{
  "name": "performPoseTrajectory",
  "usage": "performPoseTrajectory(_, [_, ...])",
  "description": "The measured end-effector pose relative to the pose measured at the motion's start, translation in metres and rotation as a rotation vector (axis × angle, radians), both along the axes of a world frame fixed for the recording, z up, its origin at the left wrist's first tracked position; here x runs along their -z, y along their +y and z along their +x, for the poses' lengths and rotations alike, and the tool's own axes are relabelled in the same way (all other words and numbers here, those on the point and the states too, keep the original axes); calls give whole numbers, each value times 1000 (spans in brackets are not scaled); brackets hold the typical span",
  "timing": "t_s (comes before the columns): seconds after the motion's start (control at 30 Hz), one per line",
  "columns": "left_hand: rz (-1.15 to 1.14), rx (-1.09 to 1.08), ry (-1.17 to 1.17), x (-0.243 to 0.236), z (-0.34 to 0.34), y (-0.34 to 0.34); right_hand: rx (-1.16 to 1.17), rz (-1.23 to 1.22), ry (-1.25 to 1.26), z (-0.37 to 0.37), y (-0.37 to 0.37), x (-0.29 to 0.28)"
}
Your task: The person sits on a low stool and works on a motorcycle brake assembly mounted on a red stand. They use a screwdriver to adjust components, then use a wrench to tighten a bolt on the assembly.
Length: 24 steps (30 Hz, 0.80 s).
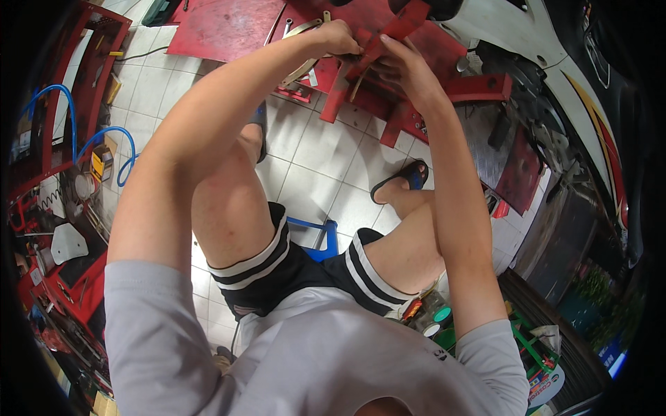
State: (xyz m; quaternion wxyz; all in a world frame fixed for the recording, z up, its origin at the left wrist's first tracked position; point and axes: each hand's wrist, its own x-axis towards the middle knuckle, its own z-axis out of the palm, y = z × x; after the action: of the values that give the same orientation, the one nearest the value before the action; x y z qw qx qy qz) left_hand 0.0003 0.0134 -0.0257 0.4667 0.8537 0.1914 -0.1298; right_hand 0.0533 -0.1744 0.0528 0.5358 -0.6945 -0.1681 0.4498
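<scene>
The red bar [401, 26] slants above the red table [222, 35]. The left hand [338, 38] curls beside it, grip hidden; the right hand's [409, 69] fingers touch it, hold unclear. Bracing it steadily should help.

The view comes from the person's head, through the left one of two side-by-side fisheye cameras, facing steeply down and slightly forward. Closest to it, filling the lower edge, is the pale grey short-sleeved shirt [312, 347]; farther off lie white square floor tiles [302, 182]. The bare left hand [338, 39] and bare right hand [406, 69] sit farther out, near the upper edge, by the flat red metal table [222, 31]. Coverage is wide, bending straight edges toward a dark, rounded rim.
</scene>
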Motion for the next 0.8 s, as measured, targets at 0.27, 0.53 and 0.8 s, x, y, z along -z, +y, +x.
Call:
performPoseTrajectory(0.27, [358, 163, -206, -12, -3, -1, 18, 2, 5, -3, 1, 0])
performPoseTrajectory(0.53, [352, 79, -186, 0, 0, -1, 8, -27, -8, -9, -5, -9])
performPoseTrajectory(0.8, [-328, -207, 93, 49, -30, -34, -33, -73, 20, -13, -11, -21])
